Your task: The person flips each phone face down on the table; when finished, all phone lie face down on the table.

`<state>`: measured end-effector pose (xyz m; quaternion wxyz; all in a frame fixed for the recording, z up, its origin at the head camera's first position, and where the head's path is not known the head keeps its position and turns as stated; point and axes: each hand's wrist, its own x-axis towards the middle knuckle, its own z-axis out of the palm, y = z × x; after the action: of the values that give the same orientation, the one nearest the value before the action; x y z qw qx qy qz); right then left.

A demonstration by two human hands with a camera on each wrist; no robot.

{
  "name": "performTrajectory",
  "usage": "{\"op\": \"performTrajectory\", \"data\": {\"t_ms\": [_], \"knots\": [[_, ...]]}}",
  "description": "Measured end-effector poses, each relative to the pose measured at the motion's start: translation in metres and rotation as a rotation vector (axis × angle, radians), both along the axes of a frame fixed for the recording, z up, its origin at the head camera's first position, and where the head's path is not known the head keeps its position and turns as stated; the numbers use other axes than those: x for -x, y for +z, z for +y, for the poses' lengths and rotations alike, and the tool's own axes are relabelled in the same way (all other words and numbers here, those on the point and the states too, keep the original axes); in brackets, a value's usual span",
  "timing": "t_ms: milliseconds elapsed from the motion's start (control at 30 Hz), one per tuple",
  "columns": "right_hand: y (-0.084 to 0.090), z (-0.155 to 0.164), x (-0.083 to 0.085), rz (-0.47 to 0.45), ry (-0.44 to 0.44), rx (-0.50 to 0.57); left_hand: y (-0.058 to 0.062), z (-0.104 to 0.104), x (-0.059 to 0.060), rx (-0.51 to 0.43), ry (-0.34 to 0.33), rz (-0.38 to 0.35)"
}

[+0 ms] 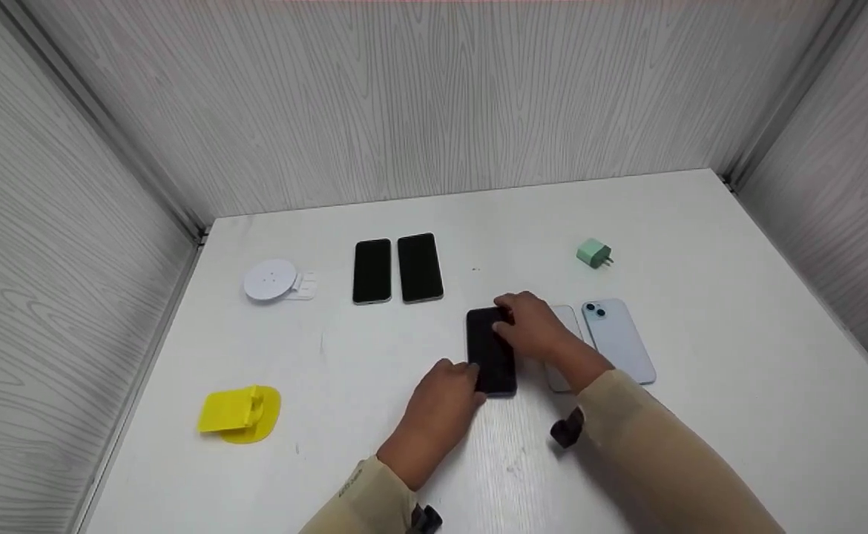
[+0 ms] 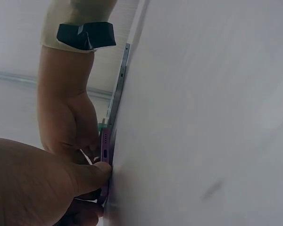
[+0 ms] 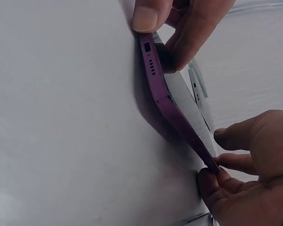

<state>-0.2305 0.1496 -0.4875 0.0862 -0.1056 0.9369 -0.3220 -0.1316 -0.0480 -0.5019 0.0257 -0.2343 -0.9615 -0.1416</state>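
The dark phone [image 1: 487, 356] lies lengthwise toward the table [image 1: 723, 311]'s back edge, left hand [image 1: 440, 406] pinching its near end, right hand [image 1: 534, 328] its far end.

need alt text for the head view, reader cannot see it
A person's left hand and right hand hold a dark phone by its edges at a white table. Beyond it lie two black-screened phones and a green plug; to its right, two pale phones; to its left, a round white device and a yellow stand.

The head view looks down; low, close wrist views share the phone [image 1: 489, 350].
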Motion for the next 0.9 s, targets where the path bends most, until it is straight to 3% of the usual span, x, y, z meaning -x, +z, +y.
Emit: {"op": "performTrajectory", "data": {"t_ms": [167,400,600,900], "knots": [[0.0,0.004,-0.003,-0.049,-0.053,0.05,0.001,-0.001,0.0,-0.008,-0.013,-0.009],[0.001,0.009,-0.017,-0.099,-0.055,0.093,-0.001,-0.002,0.002,-0.027,-0.012,-0.025],[0.001,0.014,-0.038,-0.083,-0.051,0.096,0.0,-0.001,0.002,-0.036,-0.02,-0.033],[0.015,0.014,-0.075,-0.103,-0.08,0.229,0.001,0.0,0.003,-0.067,-0.055,-0.043]]}}
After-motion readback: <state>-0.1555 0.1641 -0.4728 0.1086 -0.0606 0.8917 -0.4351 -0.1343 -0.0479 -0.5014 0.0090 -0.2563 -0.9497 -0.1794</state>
